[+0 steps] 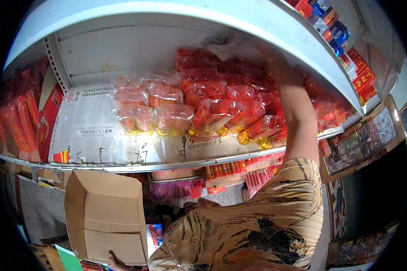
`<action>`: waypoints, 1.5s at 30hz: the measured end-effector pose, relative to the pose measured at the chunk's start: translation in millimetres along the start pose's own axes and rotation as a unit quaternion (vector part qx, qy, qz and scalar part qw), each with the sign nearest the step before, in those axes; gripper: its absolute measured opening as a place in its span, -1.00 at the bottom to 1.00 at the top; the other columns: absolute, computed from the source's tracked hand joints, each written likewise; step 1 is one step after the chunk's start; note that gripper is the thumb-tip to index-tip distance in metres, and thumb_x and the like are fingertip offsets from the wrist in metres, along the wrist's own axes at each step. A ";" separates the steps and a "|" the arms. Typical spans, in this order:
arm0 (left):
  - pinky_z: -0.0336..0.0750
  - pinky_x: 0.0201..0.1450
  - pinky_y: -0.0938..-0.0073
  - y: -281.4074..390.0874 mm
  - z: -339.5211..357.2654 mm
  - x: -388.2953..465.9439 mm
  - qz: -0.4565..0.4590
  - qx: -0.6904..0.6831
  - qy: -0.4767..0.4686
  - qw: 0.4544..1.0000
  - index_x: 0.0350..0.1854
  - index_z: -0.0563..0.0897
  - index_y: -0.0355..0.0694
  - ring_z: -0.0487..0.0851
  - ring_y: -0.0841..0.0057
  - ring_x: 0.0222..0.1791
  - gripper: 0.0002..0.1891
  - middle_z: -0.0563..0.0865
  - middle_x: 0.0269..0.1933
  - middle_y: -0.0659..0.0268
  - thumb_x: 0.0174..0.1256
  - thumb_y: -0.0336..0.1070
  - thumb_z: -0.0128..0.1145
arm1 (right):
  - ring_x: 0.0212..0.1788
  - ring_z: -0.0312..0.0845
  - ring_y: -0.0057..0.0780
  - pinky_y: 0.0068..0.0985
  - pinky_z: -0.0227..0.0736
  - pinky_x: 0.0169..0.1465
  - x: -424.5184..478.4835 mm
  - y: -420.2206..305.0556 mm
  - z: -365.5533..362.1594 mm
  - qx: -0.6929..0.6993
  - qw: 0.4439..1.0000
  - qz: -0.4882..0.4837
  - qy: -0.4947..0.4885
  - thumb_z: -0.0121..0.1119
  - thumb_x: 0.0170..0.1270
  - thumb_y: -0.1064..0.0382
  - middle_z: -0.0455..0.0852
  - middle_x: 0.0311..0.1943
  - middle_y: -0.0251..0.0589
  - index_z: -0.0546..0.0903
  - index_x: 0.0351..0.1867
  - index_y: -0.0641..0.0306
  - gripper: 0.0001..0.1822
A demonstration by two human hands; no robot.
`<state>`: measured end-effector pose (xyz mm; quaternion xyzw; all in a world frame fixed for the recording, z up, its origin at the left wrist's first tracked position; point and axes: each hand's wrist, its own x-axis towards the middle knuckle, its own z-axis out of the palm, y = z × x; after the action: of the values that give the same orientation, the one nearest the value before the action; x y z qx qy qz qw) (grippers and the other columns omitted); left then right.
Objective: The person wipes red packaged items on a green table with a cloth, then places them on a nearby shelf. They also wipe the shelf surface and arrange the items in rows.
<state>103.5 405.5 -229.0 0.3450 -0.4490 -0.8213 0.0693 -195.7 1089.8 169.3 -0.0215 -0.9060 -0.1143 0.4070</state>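
An open, empty-looking cardboard box (112,213) hangs below the shelf edge at the lower left. My left hand (115,262) grips its bottom rim, with the fingers showing over the cardboard. My right arm, in a patterned tan sleeve, reaches up into the shelf. Deep in the shade my right hand (261,54) is blurred, near the back of red plastic-wrapped packets (203,81); its hold cannot be made out. Beside these lie paler pink-orange wrapped packets (166,95) with gold-coloured round ends towards the front.
Newspaper (88,118) with handwritten marks lines the shelf, whose metal front edge (176,166) curves across the view. Long red packets (23,122) stand at the left. A white upper shelf (156,7) overhangs my arm. More red goods (224,172) sit below, and small boxes (339,34) at upper right.
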 end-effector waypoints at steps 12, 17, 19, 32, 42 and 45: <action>0.53 -0.07 0.18 3.2 -30.6 -11.7 0.097 0.026 0.020 0.995 0.08 0.42 -0.45 0.57 0.23 -0.13 -0.47 0.56 -0.02 0.06 0.09 -0.22 0.15 | -0.06 0.47 -0.05 -0.19 0.35 0.04 -16.1 59.5 -9.5 -0.121 0.985 0.088 -0.086 0.07 0.21 0.17 0.54 -0.11 0.10 0.49 0.00 0.30 -0.63; 0.54 -0.06 0.19 -0.4 -41.6 -27.1 0.142 0.004 0.032 0.989 0.11 0.38 -0.46 0.56 0.26 -0.10 -0.43 0.55 -0.04 0.05 0.07 -0.22 0.16 | -0.01 0.47 -0.02 -0.18 0.34 0.08 17.1 -47.4 41.0 -0.037 0.996 -0.034 -0.073 0.07 0.20 0.17 0.54 -0.07 0.12 0.48 0.04 0.31 -0.60; 0.55 -0.06 0.19 -6.7 -45.5 -31.7 0.141 -0.015 0.050 0.989 0.13 0.36 -0.45 0.57 0.26 -0.09 -0.41 0.55 -0.04 0.05 0.06 -0.22 0.18 | 0.01 0.47 0.00 -0.18 0.34 0.10 31.9 -104.2 58.3 0.009 0.993 -0.094 -0.064 0.07 0.20 0.16 0.54 -0.06 0.13 0.48 0.05 0.31 -0.59; 0.52 -0.01 0.11 -40.1 -49.3 -87.4 0.181 -0.067 0.183 0.964 0.21 0.32 -0.40 0.52 0.23 0.01 -0.37 0.50 0.05 0.05 0.06 -0.25 0.15 | 0.27 0.20 -0.22 -0.11 -0.08 0.40 108.3 -405.7 112.1 0.007 0.876 -0.475 0.087 0.12 0.11 0.19 0.50 0.02 -0.28 0.60 -0.05 -0.04 -0.68; 0.59 -0.09 0.11 -26.7 0.6 -68.5 0.099 -0.125 0.174 0.972 0.20 0.28 -0.41 0.57 0.17 -0.05 -0.36 0.50 0.02 0.00 0.05 -0.26 0.15 | 0.16 0.30 -0.30 -0.24 0.02 0.38 53.9 -290.5 127.1 -0.055 0.754 -0.644 -0.117 0.08 0.02 0.24 0.62 -0.13 -0.32 0.66 -0.30 0.14 -0.78; 0.59 -0.09 0.11 -27.7 5.1 -59.2 0.138 -0.146 0.158 0.967 0.20 0.27 -0.41 0.58 0.16 -0.06 -0.36 0.50 0.02 0.00 0.04 -0.28 0.15 | 0.19 0.28 -0.34 -0.20 -0.02 0.39 58.7 -277.0 108.9 -0.128 0.726 -0.659 -0.147 0.10 0.02 0.23 0.59 -0.09 -0.35 0.66 -0.27 0.13 -0.77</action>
<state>150.2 450.3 -219.0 0.3916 -0.3506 -0.7956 0.3014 -351.2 841.6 90.4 0.5127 -0.7174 -0.4640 0.0846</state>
